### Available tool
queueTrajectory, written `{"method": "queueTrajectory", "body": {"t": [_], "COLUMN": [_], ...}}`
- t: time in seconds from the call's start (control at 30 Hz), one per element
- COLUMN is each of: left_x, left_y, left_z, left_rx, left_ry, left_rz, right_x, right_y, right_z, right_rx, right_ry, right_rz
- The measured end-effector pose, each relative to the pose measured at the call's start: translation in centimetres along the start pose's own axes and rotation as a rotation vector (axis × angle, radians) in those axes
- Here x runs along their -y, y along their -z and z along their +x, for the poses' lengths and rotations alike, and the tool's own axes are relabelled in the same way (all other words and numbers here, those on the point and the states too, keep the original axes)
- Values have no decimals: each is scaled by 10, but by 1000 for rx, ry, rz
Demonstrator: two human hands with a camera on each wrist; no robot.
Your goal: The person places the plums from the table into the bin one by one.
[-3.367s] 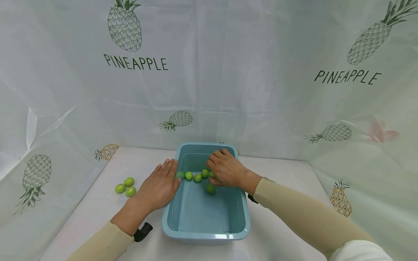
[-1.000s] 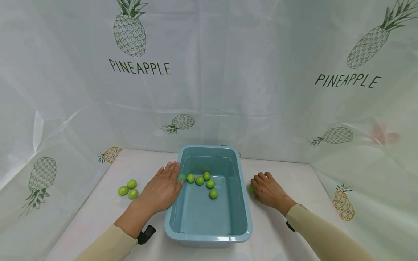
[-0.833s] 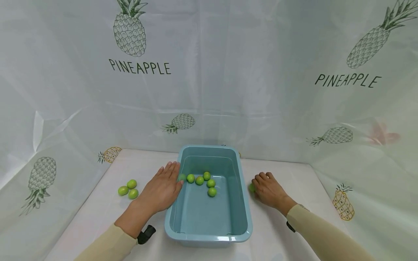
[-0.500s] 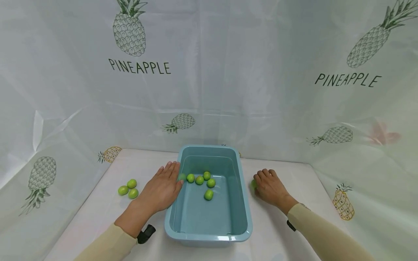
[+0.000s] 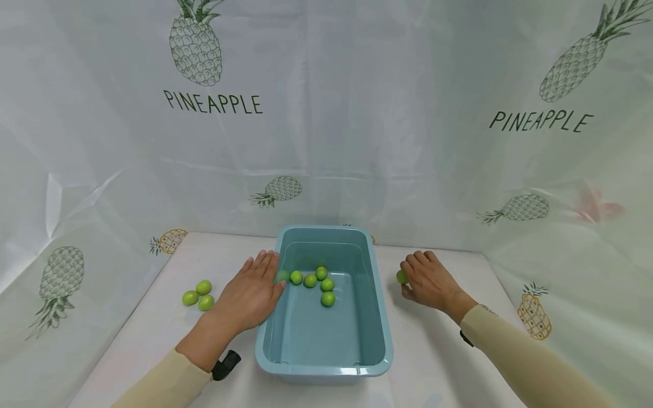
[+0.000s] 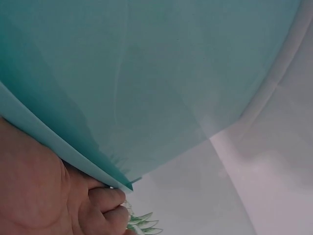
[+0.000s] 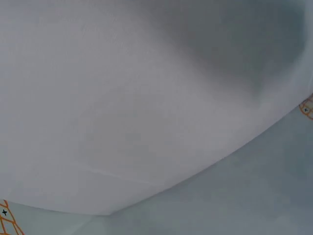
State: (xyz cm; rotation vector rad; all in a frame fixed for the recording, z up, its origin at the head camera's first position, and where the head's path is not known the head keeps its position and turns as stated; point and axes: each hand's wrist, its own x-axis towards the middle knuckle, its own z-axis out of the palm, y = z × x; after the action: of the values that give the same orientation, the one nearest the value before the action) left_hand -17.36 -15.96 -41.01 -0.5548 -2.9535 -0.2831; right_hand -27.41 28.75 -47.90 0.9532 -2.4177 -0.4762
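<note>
A light blue plastic basin (image 5: 323, 371) stands in the middle of the table, with several green limes (image 5: 310, 280) lying on its floor. My left hand (image 5: 251, 297) rests along the left rim, its fingers straight in the head view. In the left wrist view the palm and fingers of the left hand (image 6: 63, 191) lie against the basin wall (image 6: 146, 73). Right of the basin, my right hand (image 5: 431, 282) holds a lime (image 5: 402, 276) in its fingertips, partly covered by them. The right wrist view shows neither this hand nor the lime, only cloth and a dark shadow.
Three more limes (image 5: 204, 294) sit grouped on the white tabletop (image 5: 148, 334), left of my left hand. A pineapple-print curtain (image 5: 336, 113) hangs behind the table and along both sides. The basin's back end stands close to the curtain.
My right hand has gone from inside the basin to its right, where it has taken a lime and moved slightly back and right. One lime in the basin has rolled about. My left hand stays put.
</note>
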Motion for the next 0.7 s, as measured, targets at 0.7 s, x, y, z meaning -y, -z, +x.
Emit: {"method": "queueTrajectory", "body": {"t": [0.7], "left_x": [0], "left_y": [2], "left_z": [1], "left_rx": [3], "left_ry": [-6], "left_rz": [42], "right_x": [-20], "right_y": [41], "right_z": [17], "right_rx": [-141], "right_ry": [57], "right_rz": [65]}}
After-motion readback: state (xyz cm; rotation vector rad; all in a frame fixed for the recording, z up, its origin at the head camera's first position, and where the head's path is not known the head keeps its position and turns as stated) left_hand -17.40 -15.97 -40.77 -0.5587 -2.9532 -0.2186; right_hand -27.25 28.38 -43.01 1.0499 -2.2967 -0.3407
